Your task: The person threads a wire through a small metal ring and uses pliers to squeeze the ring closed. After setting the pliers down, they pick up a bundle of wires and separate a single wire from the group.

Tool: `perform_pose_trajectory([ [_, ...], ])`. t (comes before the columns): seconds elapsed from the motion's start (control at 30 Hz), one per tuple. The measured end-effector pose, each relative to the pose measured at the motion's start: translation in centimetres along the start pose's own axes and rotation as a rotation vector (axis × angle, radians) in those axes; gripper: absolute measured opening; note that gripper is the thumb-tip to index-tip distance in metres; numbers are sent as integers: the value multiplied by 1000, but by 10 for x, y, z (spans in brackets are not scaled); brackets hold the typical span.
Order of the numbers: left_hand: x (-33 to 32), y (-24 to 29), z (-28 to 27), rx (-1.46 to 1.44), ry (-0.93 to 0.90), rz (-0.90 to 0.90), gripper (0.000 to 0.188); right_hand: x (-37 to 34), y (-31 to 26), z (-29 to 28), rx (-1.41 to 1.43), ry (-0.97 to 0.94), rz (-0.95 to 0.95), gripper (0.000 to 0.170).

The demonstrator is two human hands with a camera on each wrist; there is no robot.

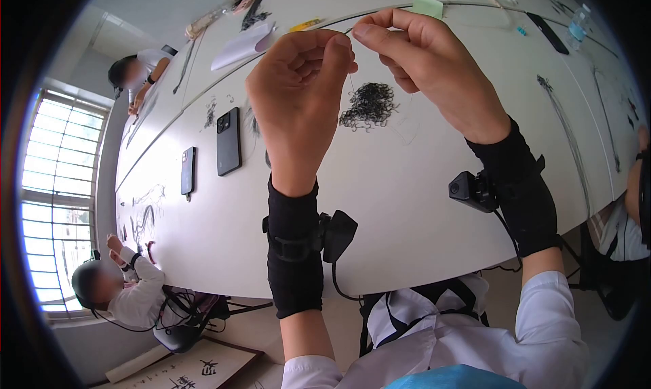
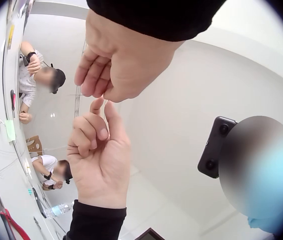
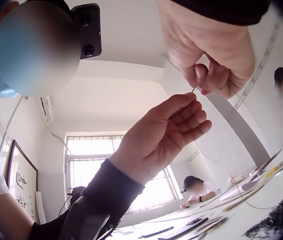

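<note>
Both hands are raised over the table, their fingertips almost meeting. My left hand [image 1: 295,94] pinches a tiny dark wire-like piece [image 3: 194,90] between thumb and forefinger. My right hand [image 1: 434,74] pinches at the piece's other end, thumb against forefinger. The piece is too small to make out its exact kind. A thin pale thread [image 3: 207,156] hangs down in the right wrist view. Below the hands, a pile of small black curled wire pieces [image 1: 369,106] lies on the white table [image 1: 407,206]. In the left wrist view, the left fingertips partly hide the pinched spot.
Two phones, a larger one [image 1: 229,141] and a smaller one [image 1: 188,171], lie to the left. Red-handled pliers [image 2: 12,225] rest on the table. Farther off are a water bottle [image 1: 578,26], a green note [image 1: 427,7] and white paper [image 1: 242,47]. Other people sit around the table.
</note>
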State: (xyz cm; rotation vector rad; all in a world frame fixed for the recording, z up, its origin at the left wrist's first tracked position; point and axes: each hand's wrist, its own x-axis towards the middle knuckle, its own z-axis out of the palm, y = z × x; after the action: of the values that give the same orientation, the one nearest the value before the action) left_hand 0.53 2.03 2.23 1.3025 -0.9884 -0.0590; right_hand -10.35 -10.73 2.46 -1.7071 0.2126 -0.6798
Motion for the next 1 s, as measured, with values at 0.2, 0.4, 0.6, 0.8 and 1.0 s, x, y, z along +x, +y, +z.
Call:
perform_pose_trajectory([
  [0.2,1,6,-2,-118,6,-100,14,4,13,5,-84,8,-138,28],
  [0.4,1,2,-2,54,74,15,11,-4,0,7,-375,66,-266,17],
  [0.6,0,-1,-4,397,-101,209,10,-6,-10,0,-602,76,-443,14],
  [0.8,-1,-1,-3,165,-173,101,7,9,-6,-26,-287,-145,-117,28],
  [1.0,0,1,-5,76,-35,8,7,10,2,-18,-296,-162,-84,28],
])
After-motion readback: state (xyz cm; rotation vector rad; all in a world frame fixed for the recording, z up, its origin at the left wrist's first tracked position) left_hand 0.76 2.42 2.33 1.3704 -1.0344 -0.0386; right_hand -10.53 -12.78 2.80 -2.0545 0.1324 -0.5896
